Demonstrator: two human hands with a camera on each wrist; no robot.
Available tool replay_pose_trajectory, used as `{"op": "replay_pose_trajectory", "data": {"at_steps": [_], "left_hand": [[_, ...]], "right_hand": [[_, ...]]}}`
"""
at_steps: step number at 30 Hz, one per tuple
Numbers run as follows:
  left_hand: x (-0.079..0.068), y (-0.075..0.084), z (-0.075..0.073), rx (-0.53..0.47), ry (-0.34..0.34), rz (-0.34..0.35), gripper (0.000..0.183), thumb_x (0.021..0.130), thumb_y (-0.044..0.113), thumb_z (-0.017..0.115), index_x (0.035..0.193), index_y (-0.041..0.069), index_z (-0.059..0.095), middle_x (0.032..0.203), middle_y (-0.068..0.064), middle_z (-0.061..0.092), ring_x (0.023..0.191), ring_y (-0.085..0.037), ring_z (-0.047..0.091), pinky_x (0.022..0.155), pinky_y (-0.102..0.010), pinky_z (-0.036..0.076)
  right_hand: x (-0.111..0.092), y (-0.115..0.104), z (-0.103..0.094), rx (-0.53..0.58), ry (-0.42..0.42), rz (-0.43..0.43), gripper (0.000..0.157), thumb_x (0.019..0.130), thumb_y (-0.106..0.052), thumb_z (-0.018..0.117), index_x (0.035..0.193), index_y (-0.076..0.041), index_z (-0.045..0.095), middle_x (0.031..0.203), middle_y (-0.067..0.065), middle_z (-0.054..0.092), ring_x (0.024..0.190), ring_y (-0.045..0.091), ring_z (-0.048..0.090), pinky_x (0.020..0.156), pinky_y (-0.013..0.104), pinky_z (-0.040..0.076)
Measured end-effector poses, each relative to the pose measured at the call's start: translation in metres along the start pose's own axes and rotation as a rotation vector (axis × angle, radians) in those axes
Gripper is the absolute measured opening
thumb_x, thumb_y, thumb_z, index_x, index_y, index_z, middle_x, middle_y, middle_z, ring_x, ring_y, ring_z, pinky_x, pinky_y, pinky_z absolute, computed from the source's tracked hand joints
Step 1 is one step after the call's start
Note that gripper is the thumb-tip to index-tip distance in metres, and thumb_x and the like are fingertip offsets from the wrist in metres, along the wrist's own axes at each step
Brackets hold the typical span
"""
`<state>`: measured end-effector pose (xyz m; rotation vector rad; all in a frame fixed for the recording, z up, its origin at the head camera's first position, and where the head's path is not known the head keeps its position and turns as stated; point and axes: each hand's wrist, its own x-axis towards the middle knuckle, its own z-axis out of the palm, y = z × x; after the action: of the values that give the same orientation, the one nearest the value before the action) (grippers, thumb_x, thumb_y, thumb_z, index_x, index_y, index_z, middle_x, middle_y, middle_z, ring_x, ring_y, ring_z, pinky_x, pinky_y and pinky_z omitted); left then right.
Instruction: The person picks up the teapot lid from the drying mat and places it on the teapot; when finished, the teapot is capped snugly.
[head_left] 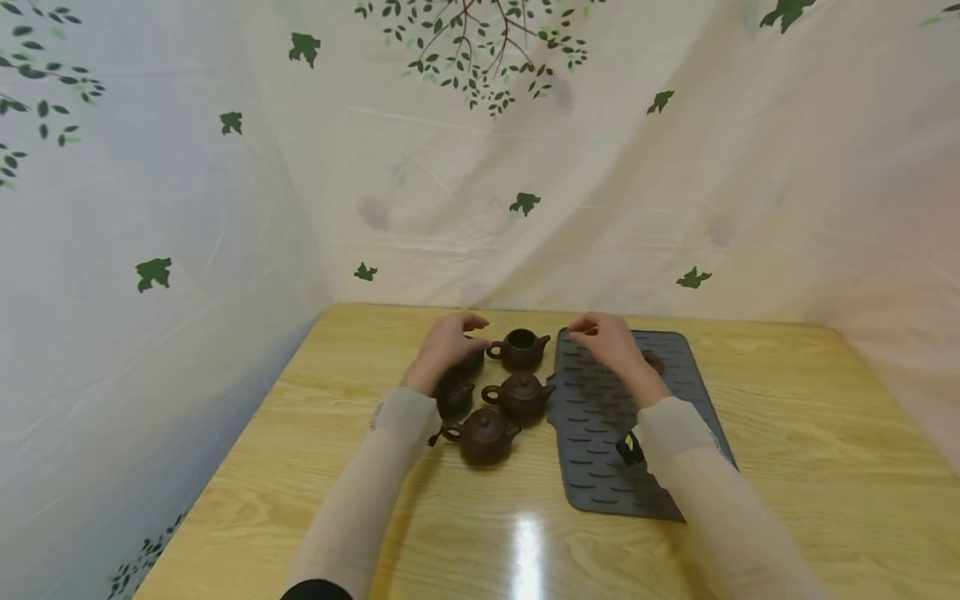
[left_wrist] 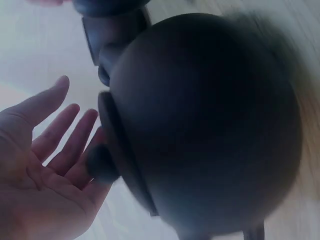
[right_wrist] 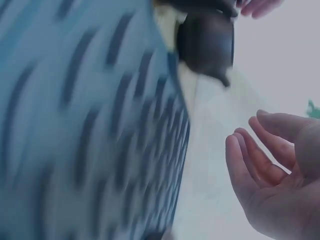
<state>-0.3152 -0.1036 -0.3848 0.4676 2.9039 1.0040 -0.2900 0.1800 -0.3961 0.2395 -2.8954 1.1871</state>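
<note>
My left hand (head_left: 448, 343) hovers over the back-left teapots with loosely spread fingers, holding nothing. Close up in the left wrist view, a dark brown lidded teapot (left_wrist: 205, 125) overlaps its fingertips. To the right of that hand stands a teapot without a lid (head_left: 522, 350), its dark opening showing. Above the far left part of a grey ridged mat (head_left: 600, 492) is my right hand (head_left: 609, 342), fingers softly bent and nothing between them. A small brown round piece (head_left: 654, 362) lies on the mat, partly hidden behind this hand.
Two lidded teapots stand nearer, one in the middle (head_left: 522, 395) and one in front (head_left: 484, 437). Another teapot (head_left: 453, 395) is partly covered by the left forearm. The wooden table (head_left: 795, 467) meets a printed cloth backdrop (head_left: 450, 233) behind.
</note>
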Motion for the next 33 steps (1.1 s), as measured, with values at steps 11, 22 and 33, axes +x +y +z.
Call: {"op": "replay_pose_trajectory", "data": {"at_steps": [11, 22, 33], "left_hand": [[0.006, 0.003, 0.009, -0.014, -0.117, 0.034, 0.037, 0.093, 0.023, 0.072, 0.127, 0.009, 0.067, 0.131, -0.009, 0.067, 0.125, -0.026, 0.061, 0.107, -0.042, 0.048], [0.009, -0.002, 0.019, -0.001, -0.117, 0.018, 0.030, 0.096, 0.018, 0.068, 0.124, 0.010, 0.069, 0.125, -0.007, 0.070, 0.118, -0.024, 0.064, 0.102, -0.041, 0.051], [0.008, -0.003, 0.027, 0.028, -0.055, -0.009, 0.017, 0.098, 0.017, 0.065, 0.112, 0.016, 0.073, 0.114, -0.002, 0.073, 0.106, -0.019, 0.068, 0.090, -0.036, 0.057]], "right_hand": [[-0.025, 0.047, -0.037, -0.077, 0.163, 0.099, 0.027, 0.100, -0.019, 0.060, 0.116, 0.002, 0.068, 0.117, 0.025, 0.068, 0.108, 0.041, 0.063, 0.089, 0.054, 0.051], [-0.042, 0.080, -0.048, -0.094, 0.085, 0.170, 0.033, 0.097, -0.015, 0.063, 0.121, 0.008, 0.064, 0.123, 0.032, 0.063, 0.110, 0.048, 0.060, 0.085, 0.054, 0.053], [-0.043, 0.078, -0.046, -0.108, 0.087, 0.203, 0.031, 0.099, -0.015, 0.061, 0.120, 0.006, 0.066, 0.123, 0.031, 0.063, 0.107, 0.045, 0.061, 0.080, 0.050, 0.055]]}}
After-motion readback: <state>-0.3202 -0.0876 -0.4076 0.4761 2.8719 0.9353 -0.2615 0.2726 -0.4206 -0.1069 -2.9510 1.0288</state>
